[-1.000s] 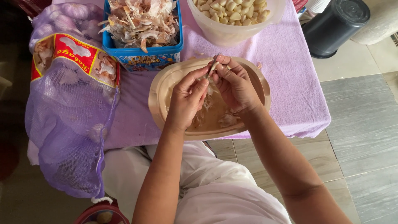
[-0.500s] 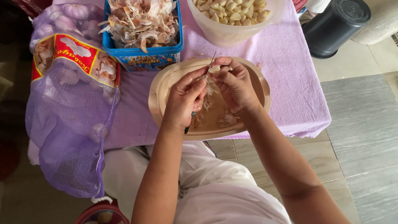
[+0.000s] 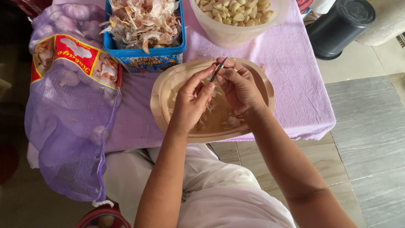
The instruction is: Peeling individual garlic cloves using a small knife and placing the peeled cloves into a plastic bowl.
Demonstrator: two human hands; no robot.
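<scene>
My left hand [image 3: 190, 101] and right hand [image 3: 241, 86] sit close together over the tan tray [image 3: 162, 90], fingers of both pinched in tight. Right hand grips a small knife [image 3: 218, 69], blade tip poking up toward 12 o'clock. Left thumb & fingers pinch a garlic clove [image 3: 209, 89] just beside the blade; clove is mostly hidden, can't tell how much skin is on it.

Risks, as I judge them: blade is v. close to my left thumb, so a slip on slick skin could nick it. Clove is small & could pop out of the pinch, drop into the tray or roll off the edge at 6 o'clock onto my lap. Loose peels [image 3: 223, 118] in the tray could cling to my fingers & weaken the grip.

Around: blue tub of dry garlic skins [image 3: 143, 25] at 11 o'clock, clear tub of peeled cloves [image 3: 236, 14] at 12 to 1 o'clock, both on the lilac cloth [image 3: 291, 71] just past the tray rim. Purple mesh sack of garlic bulbs [image 3: 69, 114] hangs off the table at 9 o'clock. Black bin [image 3: 339, 27] on the floor at 2 o'clock, well apart. The tubs crowd the far rim, so any reach fwd w/ the knife has to clear them.
</scene>
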